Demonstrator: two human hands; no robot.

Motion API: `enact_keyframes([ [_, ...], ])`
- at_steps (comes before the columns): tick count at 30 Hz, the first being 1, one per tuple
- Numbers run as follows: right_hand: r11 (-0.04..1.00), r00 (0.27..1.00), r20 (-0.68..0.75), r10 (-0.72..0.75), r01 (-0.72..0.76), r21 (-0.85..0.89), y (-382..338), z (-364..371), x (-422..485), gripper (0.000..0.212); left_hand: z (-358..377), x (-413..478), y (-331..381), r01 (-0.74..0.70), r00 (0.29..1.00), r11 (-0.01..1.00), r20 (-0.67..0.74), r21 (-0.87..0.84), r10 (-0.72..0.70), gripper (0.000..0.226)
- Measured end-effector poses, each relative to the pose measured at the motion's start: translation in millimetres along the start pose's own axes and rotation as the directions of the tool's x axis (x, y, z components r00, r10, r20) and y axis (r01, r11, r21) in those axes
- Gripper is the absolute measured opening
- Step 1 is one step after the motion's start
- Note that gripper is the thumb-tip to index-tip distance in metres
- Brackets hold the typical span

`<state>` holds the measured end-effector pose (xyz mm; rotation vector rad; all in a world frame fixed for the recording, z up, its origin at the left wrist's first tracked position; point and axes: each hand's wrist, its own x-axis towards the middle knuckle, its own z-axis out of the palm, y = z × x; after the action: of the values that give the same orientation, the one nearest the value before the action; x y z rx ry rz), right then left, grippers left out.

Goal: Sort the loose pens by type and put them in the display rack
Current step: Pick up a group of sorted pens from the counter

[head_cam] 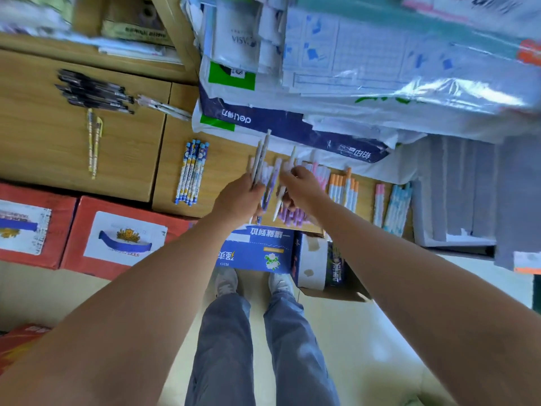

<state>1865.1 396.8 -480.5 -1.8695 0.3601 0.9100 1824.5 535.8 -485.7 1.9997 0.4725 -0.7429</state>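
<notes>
A bunch of pale pens (261, 159) stands upright in the left hand (238, 202), whose fingers are curled round them. The right hand (303, 187), just beside it, pinches one white pen (279, 202) (tip down). Both hover over the wooden counter (225, 162), where sorted groups lie: purple pens (289, 214) beneath the hands, orange pens (344, 189) to the right, blue pens (191, 172) to the left, black pens (93, 92) farther off.

Both my bare forearms reach forward and converge. My left hand (237, 200) grips a bundle of pens (261, 155), fingers curled. My right hand (301, 189), just beside it, pinches a white pen (280, 200).
</notes>
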Motion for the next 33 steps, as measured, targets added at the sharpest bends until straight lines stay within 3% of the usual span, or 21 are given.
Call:
enact_keyframes([
  [4,1.0,1.0,-0.014,-0.006,0.006,0.018,5.5,-36.8,-32.1,0.011,15.5,-20.9,34.0,-0.06,0.994,0.986,0.099,0.153,0.045,0.018],
  [14,0.946,0.989,-0.138,0.056,-0.008,0.324,32.6,-106.3,-116.3,0.012,67.5,-83.4,125.8,-0.291,0.941,0.85,0.29,0.44,0.172,0.017],
  [19,0.89,0.981,-0.184,0.066,0.025,0.456,39.8,-170.8,-166.8,0.021,105.9,-105.9,188.6,-0.382,0.911,0.791,0.34,0.478,0.234,0.018],
  [25,0.89,0.935,-0.354,0.019,0.145,0.433,70.9,-277.8,-211.5,0.028,185.9,-121.1,275.9,-0.455,0.89,0.707,0.311,0.541,0.334,0.032],
  [28,0.875,0.917,-0.396,-0.044,0.227,0.428,93.5,-342.8,-231.4,0.032,239.1,-134.1,326.8,-0.477,0.879,0.673,0.283,0.565,0.384,0.029],
  [33,0.869,0.891,-0.452,-0.051,0.263,0.419,121.8,-451.3,-259.1,0.03,322.9,-146.9,404.9,-0.483,0.876,0.749,0.248,0.455,0.414,0.028],
])
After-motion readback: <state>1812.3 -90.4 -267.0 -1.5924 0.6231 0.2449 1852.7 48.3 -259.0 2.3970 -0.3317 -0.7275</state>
